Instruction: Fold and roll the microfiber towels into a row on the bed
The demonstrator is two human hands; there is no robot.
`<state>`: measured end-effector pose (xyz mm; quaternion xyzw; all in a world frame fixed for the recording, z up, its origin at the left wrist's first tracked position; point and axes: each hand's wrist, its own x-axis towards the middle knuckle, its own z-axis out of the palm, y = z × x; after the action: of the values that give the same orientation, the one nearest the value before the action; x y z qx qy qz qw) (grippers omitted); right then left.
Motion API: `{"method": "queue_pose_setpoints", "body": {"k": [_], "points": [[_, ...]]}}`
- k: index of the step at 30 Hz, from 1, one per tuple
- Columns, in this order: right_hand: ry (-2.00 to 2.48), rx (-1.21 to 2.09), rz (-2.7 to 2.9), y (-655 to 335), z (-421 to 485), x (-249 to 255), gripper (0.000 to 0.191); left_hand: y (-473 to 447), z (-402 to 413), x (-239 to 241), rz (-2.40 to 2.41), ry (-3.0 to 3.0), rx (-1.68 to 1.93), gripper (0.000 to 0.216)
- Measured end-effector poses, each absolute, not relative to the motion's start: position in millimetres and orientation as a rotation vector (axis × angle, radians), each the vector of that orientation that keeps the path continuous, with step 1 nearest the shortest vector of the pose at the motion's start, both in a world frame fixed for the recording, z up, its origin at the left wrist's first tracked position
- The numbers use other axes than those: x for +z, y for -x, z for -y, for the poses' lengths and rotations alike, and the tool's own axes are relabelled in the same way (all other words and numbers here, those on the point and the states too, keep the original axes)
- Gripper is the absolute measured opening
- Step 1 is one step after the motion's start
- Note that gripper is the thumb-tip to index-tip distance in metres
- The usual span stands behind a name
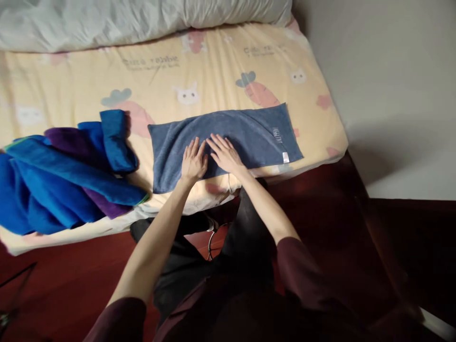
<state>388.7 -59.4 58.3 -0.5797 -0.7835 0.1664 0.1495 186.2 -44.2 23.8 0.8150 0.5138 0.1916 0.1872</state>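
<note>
A grey-blue towel (249, 130), folded into a long strip, lies flat across the near edge of the bed. My left hand (193, 160) rests palm down on its middle, fingers stretched out. My right hand (225, 153) lies flat right beside it, fingers spread and pointing left, almost touching the left hand. Neither hand holds anything. A small white label (285, 157) shows at the towel's right end.
A heap of bright blue and purple towels (67, 175) lies on the bed to the left. The yellow sheet (213, 71) has carrot and rabbit prints. A white duvet (142, 19) lies along the far side. The floor (60, 285) below is dark red, with a white wall on the right.
</note>
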Motion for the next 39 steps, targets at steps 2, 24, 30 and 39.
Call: {"method": "queue_pose_setpoints", "body": {"k": [2,24,30,39], "points": [[1.725,0.523,2.241,-383.7,57.4,32.3,0.061,-186.1,47.7,2.9,-1.513,-2.266,0.491,0.065],[2.424,0.215,1.623,-640.5,89.9,-9.4,0.066,-48.0,55.9,-19.3,-1.831,-2.214,0.448,0.071],[2.257,0.176,1.624,-479.7,75.9,-1.9,0.072,-48.7,52.5,-21.9,-1.878,-2.161,0.399,0.070],[1.986,0.432,1.727,-280.3,84.4,-14.4,0.065,-51.9,53.2,-12.3,-1.860,-2.214,0.388,0.059]]}}
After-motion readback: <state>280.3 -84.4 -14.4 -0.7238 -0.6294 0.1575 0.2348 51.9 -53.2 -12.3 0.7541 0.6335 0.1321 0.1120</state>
